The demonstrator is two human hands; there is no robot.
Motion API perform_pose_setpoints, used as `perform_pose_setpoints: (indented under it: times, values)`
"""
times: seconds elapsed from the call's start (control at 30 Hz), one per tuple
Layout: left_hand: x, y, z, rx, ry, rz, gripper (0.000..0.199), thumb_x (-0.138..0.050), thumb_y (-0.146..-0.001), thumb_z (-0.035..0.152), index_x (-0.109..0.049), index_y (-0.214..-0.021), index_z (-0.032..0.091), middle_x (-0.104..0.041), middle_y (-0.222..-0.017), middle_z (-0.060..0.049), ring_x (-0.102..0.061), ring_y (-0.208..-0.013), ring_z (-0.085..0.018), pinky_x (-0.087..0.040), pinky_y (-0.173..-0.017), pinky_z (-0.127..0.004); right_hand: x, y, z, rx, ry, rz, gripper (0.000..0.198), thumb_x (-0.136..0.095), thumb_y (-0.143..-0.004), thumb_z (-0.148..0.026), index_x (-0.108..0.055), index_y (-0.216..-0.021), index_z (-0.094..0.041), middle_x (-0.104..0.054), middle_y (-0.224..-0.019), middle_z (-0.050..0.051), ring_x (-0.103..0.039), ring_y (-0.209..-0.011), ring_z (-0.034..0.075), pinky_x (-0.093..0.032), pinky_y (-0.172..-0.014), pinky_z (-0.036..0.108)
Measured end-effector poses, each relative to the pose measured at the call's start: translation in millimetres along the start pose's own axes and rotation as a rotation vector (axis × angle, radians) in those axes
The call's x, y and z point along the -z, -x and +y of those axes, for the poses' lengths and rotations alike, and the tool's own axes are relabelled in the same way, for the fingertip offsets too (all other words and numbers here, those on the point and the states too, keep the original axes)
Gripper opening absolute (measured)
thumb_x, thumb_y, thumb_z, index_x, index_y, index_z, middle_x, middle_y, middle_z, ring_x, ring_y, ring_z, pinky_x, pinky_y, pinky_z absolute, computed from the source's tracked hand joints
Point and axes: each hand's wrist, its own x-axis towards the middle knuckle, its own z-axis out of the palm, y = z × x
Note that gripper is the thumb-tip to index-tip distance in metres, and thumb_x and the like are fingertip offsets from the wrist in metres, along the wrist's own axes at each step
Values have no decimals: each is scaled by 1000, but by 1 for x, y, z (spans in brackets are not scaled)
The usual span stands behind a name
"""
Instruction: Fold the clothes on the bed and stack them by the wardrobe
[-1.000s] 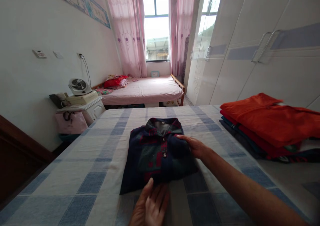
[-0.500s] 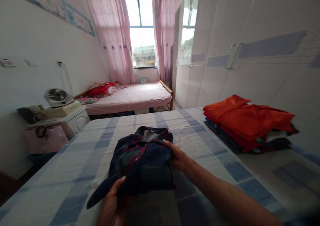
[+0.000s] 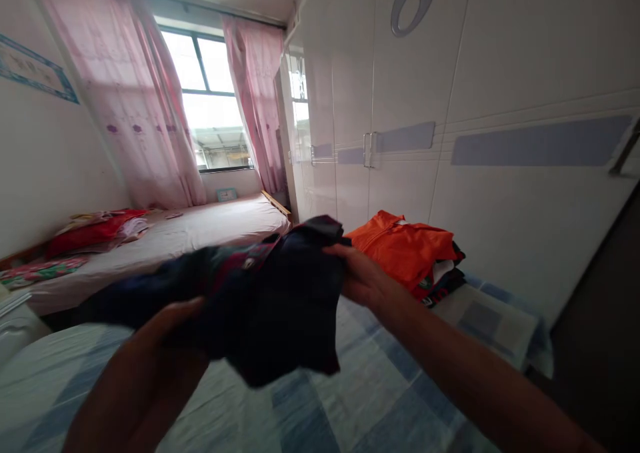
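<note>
evidently, a dark folded shirt (image 3: 285, 299) is held up between two bare hands, above a bed covered by a blue-and-white checked sheet (image 3: 313, 413). nearest, at the lower left, its underside and near edge are gripped by the left hand (image 3: 165, 339); the thumb is laid along the top of the cloth, and the fingers are hidden beneath it, so how tightly they are curled cannot be told. the collar end is pinched by the right hand (image 3: 363, 276), with the thumb pressed on top and the other fingers tucked behind. the shirt is tilted, its lower corner hanging free, its left part blurred; a button and some red and green patches can be made out near the middle.

beyond the right hand, a stack of folded clothes is set on the sheet, topped by an orange shirt (image 3: 400, 246), with darker cloth showing below its right edge. farther off, another bed is spread with a pink sheet (image 3: 220, 225); red cloth (image 3: 95, 233) is heaped at its left, and a small blue-framed clock (image 3: 227, 195) is placed at its far end. the right side is lined by a white wardrobe (image 3: 400, 86), while the window (image 3: 213, 116) is flanked by pink curtains (image 3: 100, 59).
</note>
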Motion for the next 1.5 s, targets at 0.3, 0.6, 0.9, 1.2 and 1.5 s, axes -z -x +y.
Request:
perform_pose_setpoints:
  times: [0.3,0.6,0.9,1.2,1.5]
  values:
    - [-191,-115,20,136,503,-490,19,-53,-71,5,-62,-86,14,-68,-75,0,-64,-64,-11,-55,-64,-22,44,-9,-176,792,201,197,25,-48,-70,3,-59,-85,-14,-67,-68,-1,-64,-66,11,-57,-67,23]
    - [-186,-87,-136,382,35,-279,32,-59,-72,11,-54,-104,13,-60,-97,-9,-61,-73,-13,-54,-70,-30,235,29,-131,622,438,815,15,-56,-62,-5,-55,-71,-16,-57,-63,-1,-61,-67,16,-55,-69,31]
    - [-18,-43,-167,-80,-750,-464,37,-55,-73,43,-66,-101,20,-56,-125,-11,-57,-111,-28,-49,-91,-41,177,51,-40,1189,1273,730,46,-49,-83,-27,-44,-129,-24,-49,-131,9,-54,-106,20,-45,-92,41]
    - [140,-40,-185,-475,-1412,-139,42,-43,-81,46,-67,-103,20,-60,-123,-13,-57,-114,-28,-47,-95,-45,100,-36,105,527,1787,-191,50,-53,-78,-19,-48,-128,-19,-48,-136,11,-39,-129,24,-33,-104,45]
    - [157,-37,-175,-351,-1555,-81,42,-37,-86,35,-63,-114,17,-60,-126,-11,-55,-117,-25,-42,-101,-43,122,-79,151,509,1986,-106,39,-47,-87,-28,-55,-124,-19,-50,-136,10,-38,-130,23,-25,-109,42]
